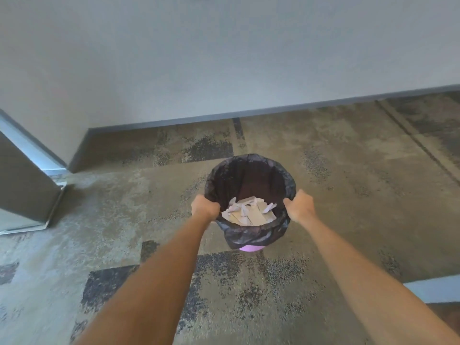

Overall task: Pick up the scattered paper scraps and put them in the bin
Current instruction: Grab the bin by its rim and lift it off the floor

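I am gripping the bin (249, 175) by its rim, left hand (205, 207) and right hand (300, 206) on opposite sides. The paper scraps (249, 212) are lying inside it, and I am seeing none on the carpet (336, 195), so the task is probably done, though the view is blurry.

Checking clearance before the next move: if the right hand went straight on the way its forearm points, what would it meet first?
The right hand already grips the bin at its rim, so the bin comes first. Past that, probably carpet, then the wall; depth is unclear.
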{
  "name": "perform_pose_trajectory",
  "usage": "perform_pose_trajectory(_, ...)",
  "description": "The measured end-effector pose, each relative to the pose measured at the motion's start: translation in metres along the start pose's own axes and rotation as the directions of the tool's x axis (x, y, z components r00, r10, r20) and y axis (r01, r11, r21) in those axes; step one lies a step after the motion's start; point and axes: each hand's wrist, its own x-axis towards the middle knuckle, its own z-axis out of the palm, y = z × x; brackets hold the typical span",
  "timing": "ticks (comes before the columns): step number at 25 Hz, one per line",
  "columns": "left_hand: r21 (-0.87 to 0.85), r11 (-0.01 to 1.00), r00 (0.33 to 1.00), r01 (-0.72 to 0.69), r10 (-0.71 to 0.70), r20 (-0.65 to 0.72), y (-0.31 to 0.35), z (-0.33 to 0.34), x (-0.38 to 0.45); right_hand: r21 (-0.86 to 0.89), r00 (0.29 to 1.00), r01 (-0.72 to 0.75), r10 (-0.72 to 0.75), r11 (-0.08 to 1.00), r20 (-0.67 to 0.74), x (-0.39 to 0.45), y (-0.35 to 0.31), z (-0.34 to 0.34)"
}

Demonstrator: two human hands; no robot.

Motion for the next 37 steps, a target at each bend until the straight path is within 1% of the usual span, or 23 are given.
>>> perform_pose_trajectory(4, -0.026, 0.998, 0.996, 0.059, -0.057, 0.067, 0.015, -0.045, -0.026, -0.037, 0.998, 0.009, -0.007, 0.999, 0.065, -0.043, -0.025, -0.037)
perform_pose_trajectory(7, -0.049, 0.996, 0.992, 0.078, -0.073, 0.099, 0.034, -0.076, -0.047, -0.031, 0.995, -0.015, 0.018, 0.999, 0.102, -0.065, -0.042, -0.057)
perform_pose_trajectory(11, -0.061, 0.991, 0.991, 0.123, -0.12, 0.057, 0.059, -0.127, -0.077, -0.07, 0.985, 0.007, 0.005, 0.997, 0.172, -0.094, -0.086, -0.082)
perform_pose_trajectory(14, -0.091, 0.979, 0.983, 0.181, -0.178, 0.04, 0.062, -0.167, -0.084, -0.024, 0.978, 0.054, -0.048, 0.998, 0.204, -0.109, -0.128, -0.09)
perform_pose_trajectory(19, -0.2, 0.947, 0.966, 0.25, -0.259, -0.016, 0.058, -0.234, -0.065, 0.018, 0.962, 0.132, -0.132, 0.991, 0.238, -0.113, -0.221, -0.082)
perform_pose_trajectory(22, -0.267, 0.922, 0.95, 0.281, -0.307, -0.06, 0.053, -0.274, -0.029, 0.036, 0.952, 0.165, -0.169, 0.986, 0.255, -0.107, -0.28, -0.061)
perform_pose_trajectory(24, -0.312, 0.902, 0.938, 0.299, -0.337, -0.074, 0.042, -0.302, 0.012, 0.044, 0.954, 0.168, -0.173, 0.985, 0.247, -0.097, -0.319, -0.034)
perform_pose_trajectory(27, -0.335, 0.884, 0.921, 0.325, -0.376, -0.1, 0.047, -0.351, 0.082, 0.044, 0.952, 0.172, -0.177, 0.984, 0.251, -0.069, -0.387, 0.025)
perform_pose_trajectory(30, -0.357, 0.875, 0.927, 0.326, -0.371, -0.062, 0.038, -0.392, 0.171, 0.067, 0.956, 0.144, -0.156, 0.987, 0.249, -0.034, -0.442, 0.091)
perform_pose_trajectory(33, -0.292, 0.913, 0.947, 0.285, -0.316, -0.063, 0.034, -0.427, 0.254, 0.09, 0.967, 0.096, -0.114, 0.991, 0.228, -0.004, -0.487, 0.15)
perform_pose_trajectory(37, -0.198, 0.949, 0.961, 0.244, -0.264, -0.081, 0.022, -0.465, 0.37, 0.107, 0.973, 0.073, -0.095, 0.992, 0.213, 0.036, -0.547, 0.218)
